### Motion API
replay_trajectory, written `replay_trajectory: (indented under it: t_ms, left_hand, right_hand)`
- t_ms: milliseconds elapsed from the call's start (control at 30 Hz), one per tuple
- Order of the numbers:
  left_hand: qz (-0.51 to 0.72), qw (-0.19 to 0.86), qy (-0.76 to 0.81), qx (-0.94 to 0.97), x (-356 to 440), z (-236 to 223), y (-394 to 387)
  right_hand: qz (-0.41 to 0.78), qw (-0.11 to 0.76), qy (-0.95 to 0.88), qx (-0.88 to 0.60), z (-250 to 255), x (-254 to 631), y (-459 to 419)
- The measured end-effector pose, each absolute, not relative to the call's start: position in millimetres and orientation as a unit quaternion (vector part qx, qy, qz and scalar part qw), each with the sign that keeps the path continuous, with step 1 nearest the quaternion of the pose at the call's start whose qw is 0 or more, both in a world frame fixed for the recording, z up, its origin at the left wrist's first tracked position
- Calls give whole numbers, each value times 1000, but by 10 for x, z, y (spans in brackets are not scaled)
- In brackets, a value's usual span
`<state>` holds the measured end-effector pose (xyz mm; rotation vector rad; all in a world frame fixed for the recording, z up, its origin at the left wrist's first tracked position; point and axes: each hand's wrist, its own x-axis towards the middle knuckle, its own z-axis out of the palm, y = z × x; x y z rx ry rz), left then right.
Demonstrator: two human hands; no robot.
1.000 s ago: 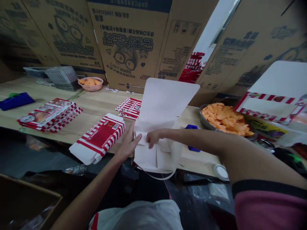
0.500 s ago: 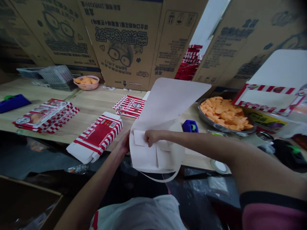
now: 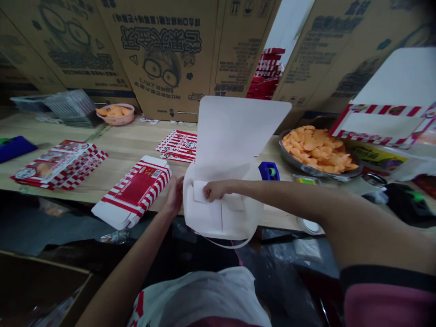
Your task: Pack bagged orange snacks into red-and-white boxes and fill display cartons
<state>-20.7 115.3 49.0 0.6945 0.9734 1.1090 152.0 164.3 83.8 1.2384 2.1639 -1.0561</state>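
A paper box (image 3: 238, 141) with a white inside stands open in front of me, its large lid flap raised at the back. At the box's left side wall, my left hand (image 3: 175, 196) is closed, its fingertips partly hidden by the wall. My right hand (image 3: 215, 190) reaches inside with curled fingers against a small white inner flap (image 3: 199, 194); whether the fingers pinch anything is hidden. A white strip curves below the box's near edge. Just left of my left hand lies a stack of flat red-and-white striped boxes (image 3: 138, 188).
Flat printed boxes (image 3: 59, 163) lie further left, others (image 3: 179, 145) behind. A metal bowl of orange chip-like pieces (image 3: 316, 150) and a blue tape dispenser (image 3: 269, 171) stand right. A pink basket (image 3: 117, 114) sits at the back before tall cardboard cartons (image 3: 163, 59). An opened striped box (image 3: 384, 120) stands far right.
The box's raised lid flap now stands more upright and leans less to the right. My right hand has shifted slightly on the inner flap. The whole view has shifted a little.
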Motion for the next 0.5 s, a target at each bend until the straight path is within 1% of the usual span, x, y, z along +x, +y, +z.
replay_trajectory:
  t_ms: [67,100,233,267,367,500]
  left_hand:
    - [504,710,394,294,-220,594,1139]
    - [497,721,381,297,-220,643,1130]
    - [466,725,388,325,-200,756,1102]
    - [465,727,388,322,-199,758,1104]
    - [464,739,384,301,-207,697,1141]
    - [450,736,414,291,-225,506,1225]
  right_hand:
    - [-397,212,771,451,904,1513,1624]
    - [-378,210,780,452,921,1493,1603]
    - [-223,191,870,396,888,1379,1477]
    - [-201,187,884,379,871,1365,1450]
    - [-189,167,897,363,845,1384,1422]
    - [-180,143,906,356,875,1446,1478]
